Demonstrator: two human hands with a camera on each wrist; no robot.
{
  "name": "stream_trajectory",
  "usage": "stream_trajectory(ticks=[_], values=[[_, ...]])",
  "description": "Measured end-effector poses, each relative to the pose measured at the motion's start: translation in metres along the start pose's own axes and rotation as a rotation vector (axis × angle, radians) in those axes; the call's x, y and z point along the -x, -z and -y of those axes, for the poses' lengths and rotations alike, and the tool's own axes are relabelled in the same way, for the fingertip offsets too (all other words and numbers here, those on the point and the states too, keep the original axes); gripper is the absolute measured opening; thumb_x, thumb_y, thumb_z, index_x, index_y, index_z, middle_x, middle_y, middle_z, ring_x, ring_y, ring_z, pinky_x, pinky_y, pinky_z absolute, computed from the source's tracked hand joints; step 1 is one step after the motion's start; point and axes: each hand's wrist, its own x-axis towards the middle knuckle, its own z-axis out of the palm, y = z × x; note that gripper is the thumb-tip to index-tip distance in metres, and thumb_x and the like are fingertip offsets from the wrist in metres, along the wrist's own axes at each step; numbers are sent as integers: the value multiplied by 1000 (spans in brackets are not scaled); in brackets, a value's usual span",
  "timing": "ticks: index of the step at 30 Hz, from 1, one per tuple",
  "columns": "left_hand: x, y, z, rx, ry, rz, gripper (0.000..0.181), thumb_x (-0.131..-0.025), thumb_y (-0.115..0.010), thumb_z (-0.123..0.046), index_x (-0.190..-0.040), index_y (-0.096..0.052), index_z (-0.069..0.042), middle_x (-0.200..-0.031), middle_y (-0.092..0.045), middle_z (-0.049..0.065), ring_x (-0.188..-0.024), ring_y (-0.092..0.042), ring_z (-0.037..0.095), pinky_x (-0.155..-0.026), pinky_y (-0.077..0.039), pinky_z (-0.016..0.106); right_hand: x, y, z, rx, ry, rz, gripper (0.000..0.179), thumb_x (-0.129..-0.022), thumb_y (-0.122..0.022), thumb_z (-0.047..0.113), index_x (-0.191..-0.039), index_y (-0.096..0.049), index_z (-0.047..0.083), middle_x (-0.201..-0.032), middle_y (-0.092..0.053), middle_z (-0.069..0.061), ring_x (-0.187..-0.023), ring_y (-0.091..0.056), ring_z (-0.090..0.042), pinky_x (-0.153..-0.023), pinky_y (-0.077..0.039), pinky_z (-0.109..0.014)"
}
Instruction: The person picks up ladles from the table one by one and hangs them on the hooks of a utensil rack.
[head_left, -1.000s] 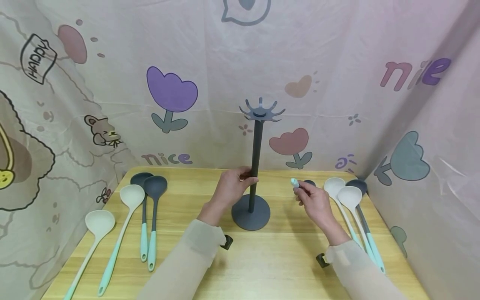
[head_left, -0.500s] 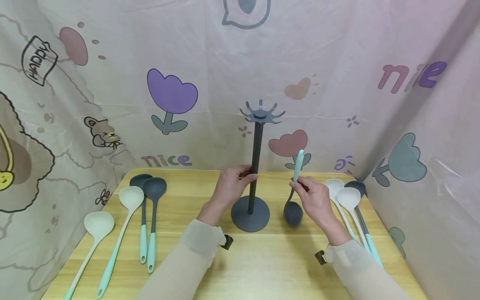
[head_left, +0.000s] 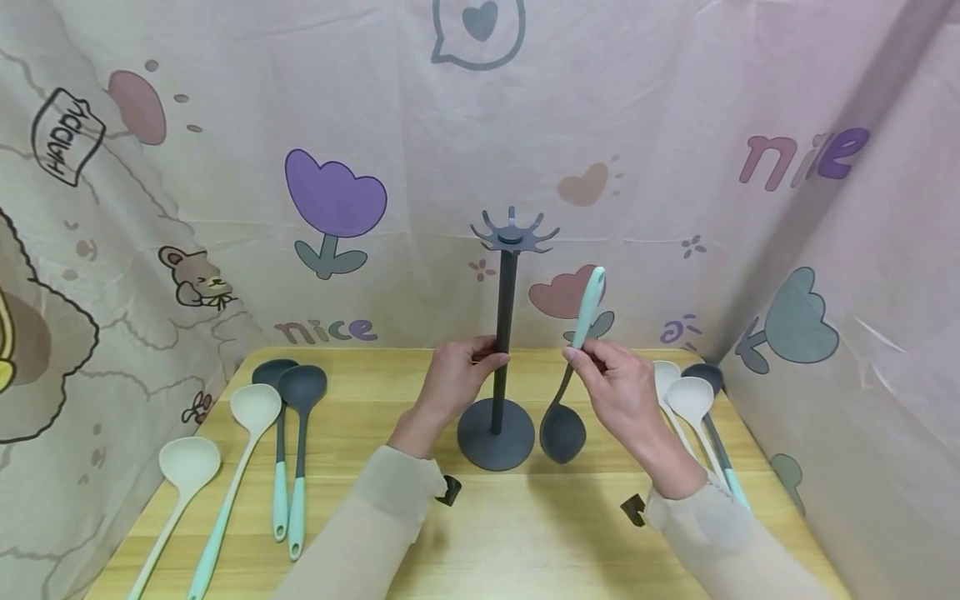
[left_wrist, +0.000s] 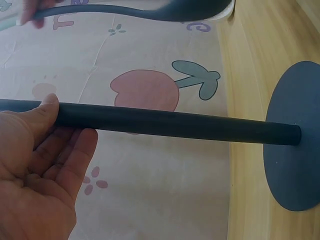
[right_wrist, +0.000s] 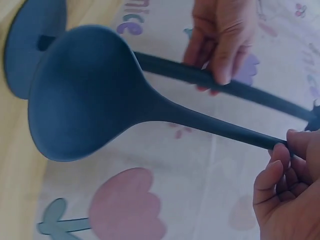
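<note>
A dark grey utensil stand (head_left: 504,308) with a round base and a ring of hooks (head_left: 512,233) on top stands upright mid-table. My left hand (head_left: 459,375) grips its pole between thumb and fingers, about a third of the way up. In my right hand (head_left: 622,396) is a dark ladle (right_wrist: 90,95), pinched where its shaft meets the mint green handle (head_left: 589,308). The ladle hangs bowl down, handle end up, just right of the stand. In the right wrist view its bowl overlaps the stand's base (right_wrist: 35,50).
White ladles (head_left: 255,407) and dark ladles (head_left: 302,388) with mint handles lie along the table's left side. More lie at the right, a white ladle (head_left: 690,398) and a dark ladle (head_left: 705,375) among them, partly behind my right arm. A printed curtain (head_left: 420,125) surrounds the table (head_left: 480,533).
My right hand has swung the ladle from nearly end-on to upright, bowl down, and moved it left toward the stand. My left hand keeps its hold on the pole.
</note>
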Motion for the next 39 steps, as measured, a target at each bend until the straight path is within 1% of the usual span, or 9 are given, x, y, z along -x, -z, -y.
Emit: stream_trajectory(ticks=[6,8,12,15,17,23,31,39], values=[[0,0,0,-9,0,-5,31,-98,-76,-26,-126,-78,-11,-110,-81,4,-104,-77,22,-93,-63,41,-9,7,23,-35,72,2,10,-94,-81,14,-87,-78,8,-65,-49,3,-57,-43,-10,-50,-34,-26],[0,0,0,-11,-1,-5,31,-98,-76,-25,-126,-78,-11,-110,-81,4,-103,-78,22,-93,-63,41,-11,8,29,-44,88,6,6,-93,-82,11,-88,-79,10,-65,-48,4,-58,-43,-10,-50,-34,-26],[-1,-1,1,-11,-24,-6,31,-98,-76,-24,-125,-78,-10,-110,-81,5,-102,-78,22,-91,-63,40,-15,9,38,-38,132,8,5,-91,-83,9,-88,-80,10,-66,-50,3,-58,-43,-9,-50,-34,-25],[-2,-1,2,-10,-41,-4,31,-98,-76,-23,-125,-78,-9,-110,-81,6,-102,-78,22,-91,-63,40,-17,9,44,-34,162,11,6,-91,-84,11,-88,-79,8,-66,-52,3,-58,-43,-8,-49,-34,-24],[-2,-1,2,-9,-38,-1,31,-98,-76,-23,-125,-78,-8,-110,-81,6,-102,-78,22,-91,-63,39,-19,9,47,-33,173,15,8,-92,-83,12,-88,-79,7,-67,-53,3,-58,-43,-8,-49,-34,-23],[-1,1,1,-6,-20,0,31,-98,-76,-24,-126,-77,-10,-111,-80,5,-103,-78,23,-92,-63,40,-21,7,54,-40,183,29,11,-92,-83,13,-86,-78,6,-69,-59,1,-60,-47,-9,-50,-37,-25],[1,0,2,2,7,2,31,-98,-76,-23,-127,-78,-13,-113,-80,4,-103,-77,21,-93,-63,40,-23,2,61,-58,176,58,11,-92,-83,12,-85,-77,5,-68,-59,0,-59,-47,-9,-50,-37,-23],[0,1,0,2,-14,-3,31,-98,-76,-23,-128,-77,-14,-115,-80,4,-106,-77,22,-94,-62,40,-27,-1,67,-61,149,97,13,-94,-81,14,-84,-77,8,-68,-58,0,-59,-45,-8,-51,-33,-21]])
